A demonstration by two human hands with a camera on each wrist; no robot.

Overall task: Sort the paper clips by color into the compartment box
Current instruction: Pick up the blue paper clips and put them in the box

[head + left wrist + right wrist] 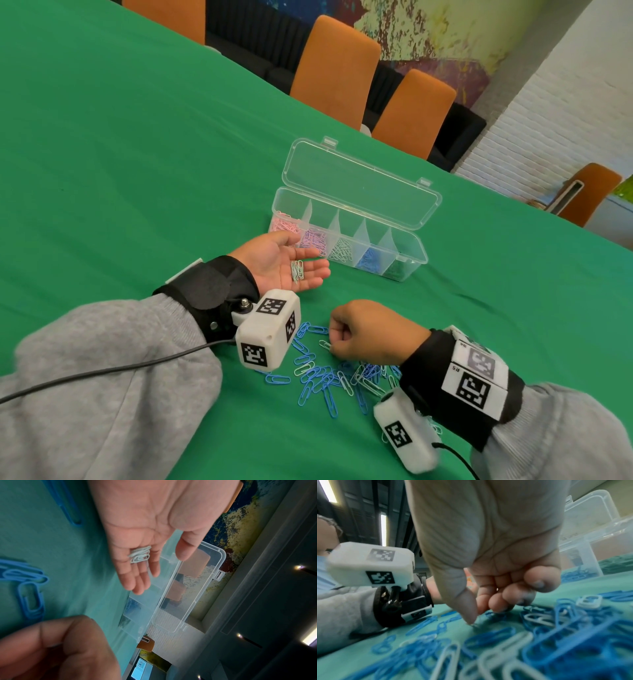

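A clear compartment box (420, 253) stands open on the green table, its lid (359, 181) tipped back. Its compartments hold, left to right, pink, purple, pale, blue and dark green clips. My left hand (308, 270) lies palm up just in front of the box, fingers straight, with several pale clips (297, 270) resting on them; the left wrist view shows these pale clips (139, 556) too. My right hand (334, 344) is curled over the loose pile of blue and pale clips (329, 377). Its thumb and forefinger pinch one pale clip (324, 344) at the pile's far edge.
Green cloth (137, 171) covers the whole table. Orange chairs (335, 68) line the far edge behind the box. A black cable (102, 370) runs left from the left wrist camera across my grey sleeve.
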